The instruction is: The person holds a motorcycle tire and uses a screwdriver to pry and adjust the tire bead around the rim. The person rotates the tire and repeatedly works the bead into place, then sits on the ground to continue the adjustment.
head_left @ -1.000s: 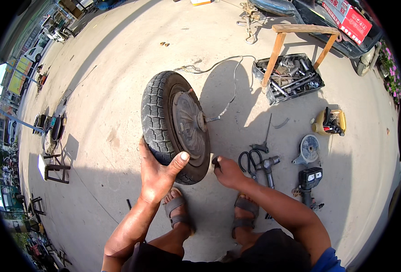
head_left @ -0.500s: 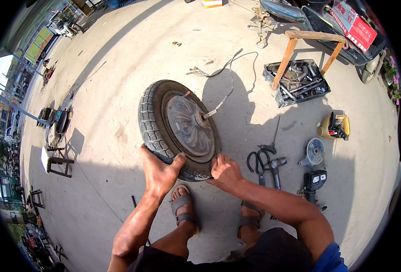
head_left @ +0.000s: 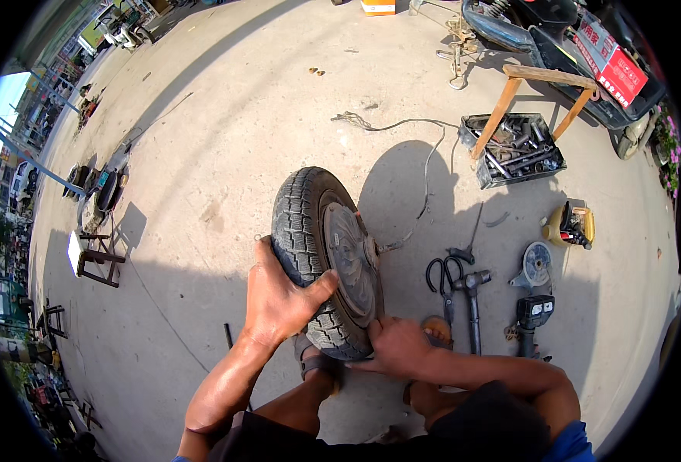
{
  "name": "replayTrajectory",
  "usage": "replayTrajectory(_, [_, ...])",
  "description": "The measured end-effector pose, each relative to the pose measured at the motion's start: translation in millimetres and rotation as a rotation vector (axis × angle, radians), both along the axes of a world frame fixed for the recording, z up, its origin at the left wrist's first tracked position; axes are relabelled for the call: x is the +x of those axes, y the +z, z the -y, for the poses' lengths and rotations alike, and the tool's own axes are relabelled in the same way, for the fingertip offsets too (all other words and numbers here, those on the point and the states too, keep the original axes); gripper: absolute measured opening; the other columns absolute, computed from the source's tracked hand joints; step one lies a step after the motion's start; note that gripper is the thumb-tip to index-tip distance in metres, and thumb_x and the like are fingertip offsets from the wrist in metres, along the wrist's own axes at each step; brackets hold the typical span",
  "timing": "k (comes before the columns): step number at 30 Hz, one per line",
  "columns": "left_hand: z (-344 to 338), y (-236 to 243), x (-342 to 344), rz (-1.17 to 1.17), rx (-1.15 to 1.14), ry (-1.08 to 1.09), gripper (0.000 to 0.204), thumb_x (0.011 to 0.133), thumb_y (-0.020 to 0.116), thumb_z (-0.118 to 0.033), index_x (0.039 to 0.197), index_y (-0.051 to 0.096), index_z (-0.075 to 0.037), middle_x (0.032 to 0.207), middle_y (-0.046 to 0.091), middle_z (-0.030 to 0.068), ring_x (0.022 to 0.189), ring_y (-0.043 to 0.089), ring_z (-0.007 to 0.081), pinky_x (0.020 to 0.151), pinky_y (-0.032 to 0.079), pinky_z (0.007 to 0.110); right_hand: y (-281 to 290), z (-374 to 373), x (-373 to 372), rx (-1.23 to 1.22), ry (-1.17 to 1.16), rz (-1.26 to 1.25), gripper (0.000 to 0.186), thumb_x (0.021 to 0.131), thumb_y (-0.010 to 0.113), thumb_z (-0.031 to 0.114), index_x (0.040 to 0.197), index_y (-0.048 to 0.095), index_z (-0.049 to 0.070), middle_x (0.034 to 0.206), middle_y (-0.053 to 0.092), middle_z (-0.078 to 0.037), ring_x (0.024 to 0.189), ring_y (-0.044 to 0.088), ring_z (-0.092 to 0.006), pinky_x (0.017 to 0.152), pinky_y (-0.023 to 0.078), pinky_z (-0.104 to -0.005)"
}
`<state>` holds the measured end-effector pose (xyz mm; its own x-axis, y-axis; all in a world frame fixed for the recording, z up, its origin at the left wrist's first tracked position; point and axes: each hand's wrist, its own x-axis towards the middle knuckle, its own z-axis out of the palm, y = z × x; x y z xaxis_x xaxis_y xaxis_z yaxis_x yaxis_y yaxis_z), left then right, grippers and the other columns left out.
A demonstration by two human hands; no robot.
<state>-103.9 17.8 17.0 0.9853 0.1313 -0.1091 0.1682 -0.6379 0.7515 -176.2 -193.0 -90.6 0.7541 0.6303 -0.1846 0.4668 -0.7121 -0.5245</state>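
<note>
A wheel with a black knobbly tyre (head_left: pixel 298 231) and a grey metal hub (head_left: pixel 352 262) stands tilted on the ground before my feet. My left hand (head_left: pixel 282 296) grips the tyre from its left side, thumb over the tread toward the hub. My right hand (head_left: pixel 402 346) is closed on the lower right edge of the wheel; its fingertips are partly hidden. From the axle a cable (head_left: pixel 430 181) runs out to the right and back across the ground, ending in loose wires (head_left: pixel 353 119).
Right of the wheel lie scissors (head_left: pixel 446 289), a hammer (head_left: pixel 473 308), a T-handled tool (head_left: pixel 463 252), a round metal cover (head_left: pixel 537 262) and a power tool (head_left: pixel 531 323). Beyond are a wooden-handled toolbox (head_left: pixel 516 181), a yellow container (head_left: pixel 557 227) and a scooter (head_left: pixel 544 54). A small stool (head_left: pixel 98 258) stands left.
The wheel has turned so more tread faces me, and it sits nearer and farther right. Both hands moved with it, keeping their hold. The cable shifted with the axle.
</note>
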Motion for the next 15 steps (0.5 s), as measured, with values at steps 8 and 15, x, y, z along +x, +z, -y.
replayTrajectory(8, [-4, -6, 56, 0.001, 0.028, 0.017, 0.077, 0.076, 0.081, -0.042, 0.118, 0.054, 0.016, 0.101, 0.073, 0.0331, 0.096, 0.075, 0.0418, 0.09, 0.057, 0.045, -4, 49, 52, 0.403, -0.266, -0.146, 0.038, 0.096, 0.069, 0.017, 0.12, 0.063, -0.011, 0.105, 0.07, -0.026, 0.101, 0.071, -0.0424, 0.089, 0.058, -0.0432])
replayTrajectory(15, [2, -3, 74, -0.047, 0.082, 0.025, 0.075, 0.076, 0.081, -0.04, 0.119, 0.055, 0.015, 0.105, 0.072, 0.0304, 0.099, 0.073, 0.038, 0.091, 0.056, 0.043, 27, 44, 85, 0.854, -0.561, -0.534, 0.024, 0.098, 0.059, -0.008, 0.12, 0.069, -0.008, 0.104, 0.077, -0.016, 0.086, 0.076, -0.0176, 0.075, 0.059, -0.0309])
